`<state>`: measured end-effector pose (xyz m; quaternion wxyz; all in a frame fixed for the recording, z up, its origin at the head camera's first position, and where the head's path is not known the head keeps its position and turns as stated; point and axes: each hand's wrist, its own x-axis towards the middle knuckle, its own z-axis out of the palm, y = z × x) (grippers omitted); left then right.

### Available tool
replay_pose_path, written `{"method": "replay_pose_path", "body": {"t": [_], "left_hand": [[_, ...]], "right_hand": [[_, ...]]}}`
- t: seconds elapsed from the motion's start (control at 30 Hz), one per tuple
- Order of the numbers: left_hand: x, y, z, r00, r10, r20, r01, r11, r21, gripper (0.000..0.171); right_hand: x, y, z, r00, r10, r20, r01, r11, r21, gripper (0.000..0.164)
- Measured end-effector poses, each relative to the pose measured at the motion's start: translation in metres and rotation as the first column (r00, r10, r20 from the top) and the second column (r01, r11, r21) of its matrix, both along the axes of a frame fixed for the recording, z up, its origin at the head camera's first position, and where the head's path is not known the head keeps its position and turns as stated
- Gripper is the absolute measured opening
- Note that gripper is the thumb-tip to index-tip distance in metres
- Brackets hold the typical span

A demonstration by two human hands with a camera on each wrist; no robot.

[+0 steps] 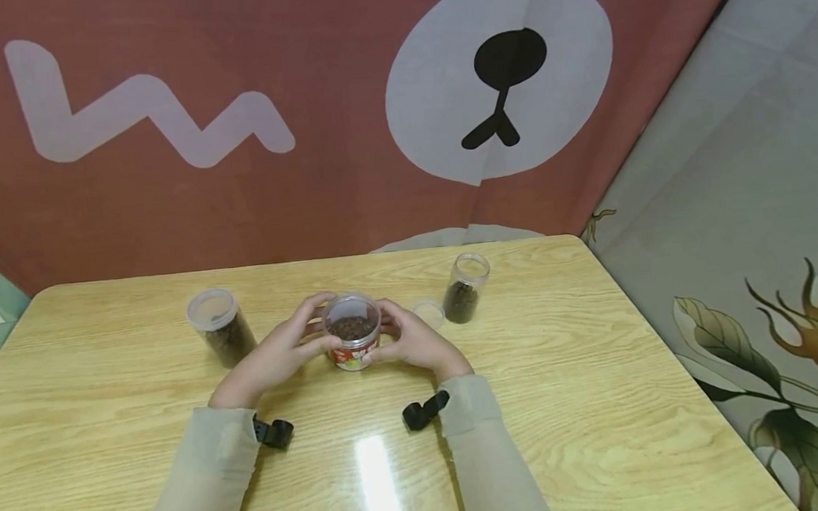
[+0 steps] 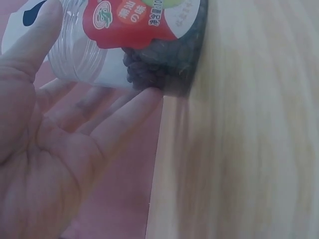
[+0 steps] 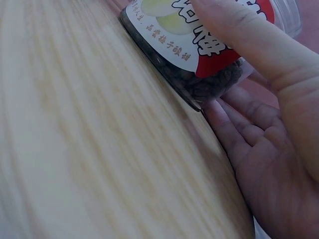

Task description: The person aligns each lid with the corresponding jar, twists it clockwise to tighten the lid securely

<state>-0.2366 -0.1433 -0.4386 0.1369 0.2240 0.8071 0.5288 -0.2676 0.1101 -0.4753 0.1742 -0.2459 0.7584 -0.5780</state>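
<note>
A clear plastic jar [image 1: 354,357] with a red label stands on the table, dark dried pieces inside it. Its rim is uncapped, and the wrist views show screw threads round the neck. My left hand [image 1: 290,349] holds the jar's left side, thumb at the front near the rim and fingers behind. From the other side my right hand [image 1: 416,340] grips it, the thumb across the red label [image 3: 219,59]. In the left wrist view the dark pieces [image 2: 154,64] lie in the jar's lower part. The far fingers are partly hidden by the jar.
To the left stands a taller jar [image 1: 230,341] of dark contents with a whitish lid on top. At the right is a narrower uncapped jar [image 1: 462,299], a clear round lid [image 1: 429,313] lying beside it. A brown bear-print cloth [image 1: 333,189] hangs behind the wooden table [image 1: 571,434].
</note>
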Motion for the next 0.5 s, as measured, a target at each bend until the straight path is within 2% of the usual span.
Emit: {"method": "replay_pose_path", "body": {"t": [0.2,0.5], "left_hand": [[0.0009,-0.0032,0.0014,0.998,0.007,0.069,-0.007,1.000,0.012,0.067],[-0.0009,-0.0065,-0.0029,0.995,-0.022,0.095,0.014,0.997,0.079,0.070]], "right_hand": [[-0.0014,0.0013,-0.0012,1.000,0.017,-0.018,-0.017,1.000,-0.014,0.073],[-0.0010,0.0020,-0.0018,1.000,0.013,-0.024,-0.013,1.000,-0.008,0.071]]}}
